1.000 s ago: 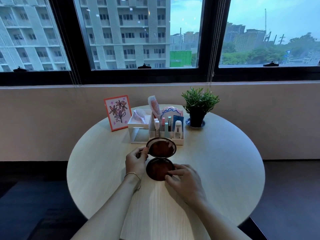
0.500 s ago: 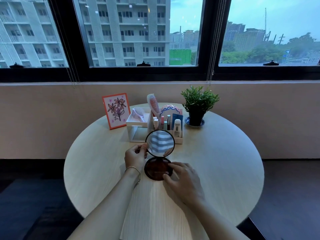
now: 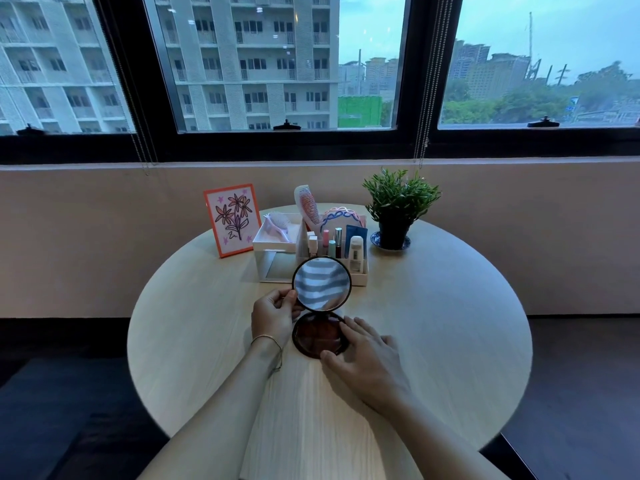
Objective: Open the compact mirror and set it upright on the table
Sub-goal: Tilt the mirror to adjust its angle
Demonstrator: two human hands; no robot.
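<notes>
The round compact mirror (image 3: 321,284) stands open near the middle of the pale round table (image 3: 433,323). Its dark-rimmed lid is raised nearly upright and reflects blue and white stripes. Its lower half (image 3: 317,336) lies flat on the table, showing dark brown. My left hand (image 3: 275,313) pinches the left edge of the raised lid. My right hand (image 3: 367,362) rests on the right and front rim of the lower half, fingers spread over it.
Behind the mirror stands a white organizer (image 3: 311,258) with cosmetics, a comb and a hairbrush. A framed flower drawing (image 3: 231,220) leans at the back left. A potted plant (image 3: 396,209) sits at the back right. A wall and windows lie beyond the table.
The lid has swung up from lying tilted back to nearly upright, so it now shows a striped reflection. My right hand has slid along the lower half's rim.
</notes>
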